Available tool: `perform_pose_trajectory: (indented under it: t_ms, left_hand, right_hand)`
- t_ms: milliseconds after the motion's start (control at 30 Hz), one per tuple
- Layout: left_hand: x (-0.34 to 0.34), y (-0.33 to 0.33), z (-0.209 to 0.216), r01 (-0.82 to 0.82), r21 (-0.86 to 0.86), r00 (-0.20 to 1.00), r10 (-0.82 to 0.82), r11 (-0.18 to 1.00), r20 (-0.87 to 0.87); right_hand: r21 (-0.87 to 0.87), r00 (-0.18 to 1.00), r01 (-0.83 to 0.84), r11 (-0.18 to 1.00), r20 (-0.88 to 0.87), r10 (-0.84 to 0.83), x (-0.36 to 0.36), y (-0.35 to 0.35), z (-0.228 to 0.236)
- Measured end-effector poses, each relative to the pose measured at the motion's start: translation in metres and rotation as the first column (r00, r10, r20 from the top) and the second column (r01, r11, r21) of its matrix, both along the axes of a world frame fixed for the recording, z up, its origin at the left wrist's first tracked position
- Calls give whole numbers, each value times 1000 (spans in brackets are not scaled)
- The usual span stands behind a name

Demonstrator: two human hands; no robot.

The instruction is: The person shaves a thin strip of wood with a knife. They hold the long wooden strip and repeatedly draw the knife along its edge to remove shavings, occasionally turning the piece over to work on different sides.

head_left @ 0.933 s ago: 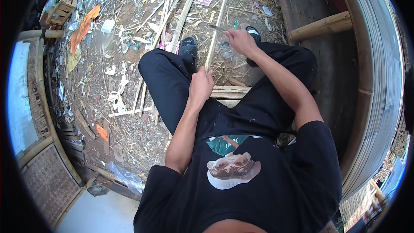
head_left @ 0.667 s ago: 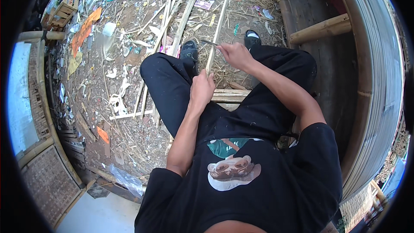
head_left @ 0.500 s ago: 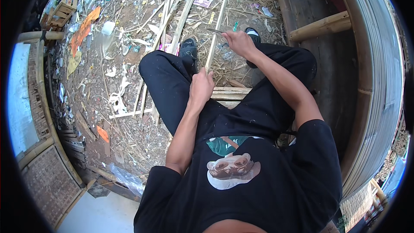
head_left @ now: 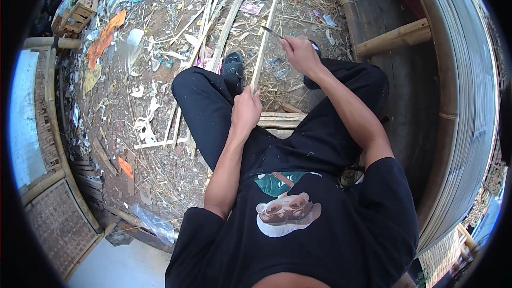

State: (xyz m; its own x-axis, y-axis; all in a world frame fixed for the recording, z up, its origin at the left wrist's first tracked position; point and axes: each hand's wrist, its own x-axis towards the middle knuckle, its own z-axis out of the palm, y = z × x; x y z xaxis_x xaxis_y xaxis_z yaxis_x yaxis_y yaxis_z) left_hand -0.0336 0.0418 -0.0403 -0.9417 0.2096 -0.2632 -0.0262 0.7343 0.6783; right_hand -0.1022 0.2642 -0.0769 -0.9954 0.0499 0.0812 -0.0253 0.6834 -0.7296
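Observation:
Between my knees, my left hand (head_left: pixel 247 110) is closed round the near end of a long, pale bamboo strip (head_left: pixel 265 45). The strip points away from me, its far end over the littered ground. My right hand (head_left: pixel 301 56) grips a knife (head_left: pixel 273 33) whose handle is hidden in the fist. Its thin dark blade points up and left, with the tip close to the strip's right side; whether it touches, I cannot tell. Several more pale strips (head_left: pixel 228 28) lie on the ground to the left of the held one, by my left shoe (head_left: pixel 232 65).
Straw, shavings and plastic scraps cover the dirt ground (head_left: pixel 160 85). A wooden crate (head_left: pixel 81 5) stands far left. Along the right runs a bamboo frame (head_left: pixel 450 101) with a crossing pole (head_left: pixel 394 37). A woven bamboo panel (head_left: pixel 64 224) is at the lower left.
My right hand has shifted slightly to the right, and the knife blade has tilted upward, away from lying across the strip. My left hand keeps its hold with hardly any movement.

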Motion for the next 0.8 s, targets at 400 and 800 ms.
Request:
perform_pose_trajectory:
  t_ms: [400,800]
  left_hand:
    - [-1,-1,-1,-43,4,998,43,999,53]
    - [2,1,3,-22,4,1000,22,1000,8]
  right_hand:
    - [-669,632,71,740,604,485,23,-22,4]
    - [-675,494,267,688,708,504,15,-35,26]
